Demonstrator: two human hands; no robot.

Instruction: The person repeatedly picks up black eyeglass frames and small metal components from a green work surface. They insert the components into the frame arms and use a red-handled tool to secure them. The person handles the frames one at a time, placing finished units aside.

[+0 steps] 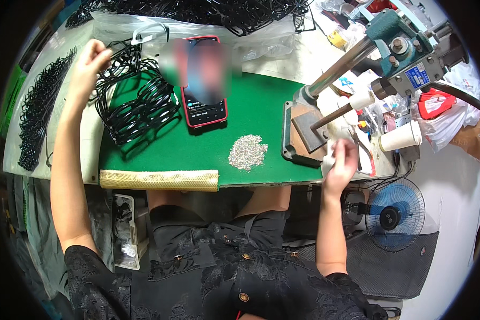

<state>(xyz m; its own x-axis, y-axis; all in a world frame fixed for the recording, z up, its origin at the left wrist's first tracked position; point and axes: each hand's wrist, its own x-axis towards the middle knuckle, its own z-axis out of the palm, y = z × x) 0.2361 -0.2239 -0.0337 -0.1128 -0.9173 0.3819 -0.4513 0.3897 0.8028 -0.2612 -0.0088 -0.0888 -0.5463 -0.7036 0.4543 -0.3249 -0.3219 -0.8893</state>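
The glossy black spectacle frames (pixel 138 111) should be light and fairly stiff, though their slender arms will probably flex under pressure and could snap if bent hard. The smooth finish looks likely to slip against bare skin, and because the pieces lie nested and overlapping, a pull on 1 may well drag its neighbours along. The surest hold would seem to be across the bridge or at a rim, rather than at the tip of an arm. The bunch lies at the left of the green-topped worktop (pixel 269 112), between the person's left grip (pixel 92 60) and the phone (pixel 202 114) in its red case. The left grip is just beside the upper left of that bunch, its fingers curled inward; whether anything is pinched there, it is impossible to tell. The right grip (pixel 342 165) is well apart from the frames, beside the base of the teal press (pixel 381 26); its fingers are bent toward the thumb, and the view does not show whether they pinch something small. Between the 2 grips, nearer the right, lies a heap of tiny silvery pieces (pixel 248 152), which look hard and light, apt to scatter if brushed and probably best taken singly between the fingertips
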